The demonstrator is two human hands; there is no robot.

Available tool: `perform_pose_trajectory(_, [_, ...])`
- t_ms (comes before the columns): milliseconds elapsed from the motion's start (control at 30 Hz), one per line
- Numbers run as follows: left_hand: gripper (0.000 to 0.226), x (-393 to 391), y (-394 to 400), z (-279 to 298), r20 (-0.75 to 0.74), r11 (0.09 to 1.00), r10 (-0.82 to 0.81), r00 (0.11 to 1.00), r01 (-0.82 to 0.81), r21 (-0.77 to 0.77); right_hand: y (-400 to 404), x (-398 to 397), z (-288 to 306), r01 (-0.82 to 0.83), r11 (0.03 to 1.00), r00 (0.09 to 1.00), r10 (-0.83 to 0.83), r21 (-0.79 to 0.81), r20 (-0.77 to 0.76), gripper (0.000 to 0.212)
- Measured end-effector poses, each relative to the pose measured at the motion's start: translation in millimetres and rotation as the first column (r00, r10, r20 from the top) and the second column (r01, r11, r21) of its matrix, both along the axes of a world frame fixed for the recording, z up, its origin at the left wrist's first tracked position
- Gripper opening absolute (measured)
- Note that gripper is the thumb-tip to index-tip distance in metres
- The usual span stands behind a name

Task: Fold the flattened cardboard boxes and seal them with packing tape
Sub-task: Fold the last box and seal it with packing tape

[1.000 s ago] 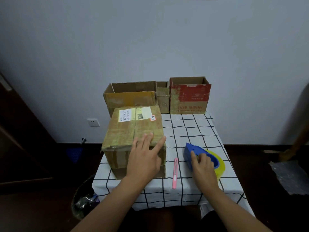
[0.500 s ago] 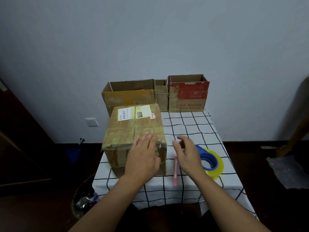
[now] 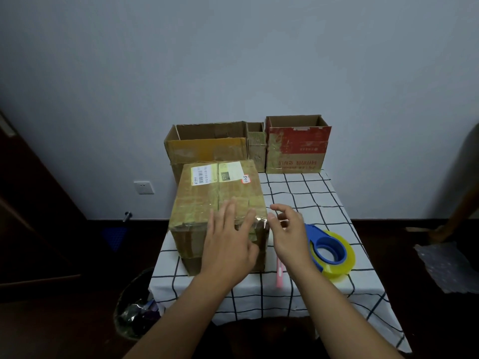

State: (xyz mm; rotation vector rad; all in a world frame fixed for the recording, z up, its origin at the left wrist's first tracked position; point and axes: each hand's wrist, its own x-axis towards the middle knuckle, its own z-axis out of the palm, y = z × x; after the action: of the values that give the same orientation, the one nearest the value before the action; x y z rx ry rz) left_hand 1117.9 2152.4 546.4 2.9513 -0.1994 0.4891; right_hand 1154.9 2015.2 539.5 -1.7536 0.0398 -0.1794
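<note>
A closed brown cardboard box (image 3: 207, 200) with white shipping labels stands on the left half of the checked table (image 3: 311, 198). My left hand (image 3: 229, 242) lies flat on the box's near top edge, fingers spread. My right hand (image 3: 287, 234) hovers just right of the box's near right corner, fingers apart, thumb close to a shiny strip of tape on that corner. The blue tape dispenser (image 3: 328, 251) with its yellowish roll lies on the table to the right of my right hand. A pink utility knife (image 3: 279, 277) lies partly under my right wrist.
Three open boxes line the wall at the table's back: a wide brown box (image 3: 207, 146), a narrow box (image 3: 256, 146), a red-printed box (image 3: 296, 149). A bin with rubbish (image 3: 137, 307) stands on the floor at the left. Bubble wrap (image 3: 445, 265) lies on the floor at the right.
My right hand let go of the tape dispenser and moved left to the box's near right corner. My left hand stayed on the box top.
</note>
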Motion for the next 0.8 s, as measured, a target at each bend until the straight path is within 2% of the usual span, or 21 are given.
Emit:
perform_pose_trajectory(33, [0.069,-1.5,1.1,1.1,0.013,0.999,0.035,0.999,-0.035,-0.003,-0.8,0.2,-2.6,0.032,0.992,0.996,-0.021,-0.124,0.091,0.013])
perform_pose_trajectory(100, [0.071,-5.1,2.4,1.9,-0.005,0.999,0.046,0.999,-0.046,0.0,0.5,-0.5,-8.0,0.05,0.96,0.978,0.008,-0.276,0.208,0.014])
perform_pose_trajectory(200, [0.077,-12.1,11.6,4.5,0.039,0.988,0.038,0.999,-0.032,-0.148,1.9,-2.2,-11.9,0.054,0.934,0.982,0.015,-0.354,0.189,0.02])
perform_pose_trajectory(300, [0.073,-18.1,48.5,10.1,0.134,0.927,0.227,0.965,-0.172,-0.333,-1.1,-2.9,-11.9,0.064,0.92,0.986,0.002,-0.388,0.168,0.028])
perform_pose_trajectory(367, [0.072,-19.2,74.9,6.9,0.11,0.913,0.263,0.958,-0.211,-0.348,-0.6,-3.7,-8.6,0.082,0.9,0.976,0.016,-0.428,0.219,0.038])
perform_pose_trajectory(467, [0.063,-18.2,93.2,-3.1,0.056,0.917,0.177,0.983,-0.144,-0.372,8.5,-5.2,2.2,0.022,0.832,0.92,0.2,-0.555,0.337,0.047])
perform_pose_trajectory(567, [0.057,-13.8,97.0,-4.0,0.112,0.871,0.195,0.974,-0.119,-0.476,24.9,-3.8,3.0,0.018,0.731,0.871,0.323,-0.682,0.369,0.049])
perform_pose_trajectory(667, [0.049,-5.1,93.6,2.1,0.084,0.811,0.273,0.958,-0.183,-0.557,36.4,-1.4,-3.3,0.106,0.731,0.863,0.269,-0.674,0.427,0.039])
perform_pose_trajectory(800, [0.052,1.3,87.1,-0.4,0.075,0.83,0.338,0.938,-0.26,-0.494,43.7,1.9,-7.1,0.113,0.745,0.895,0.211,-0.657,0.393,0.028])
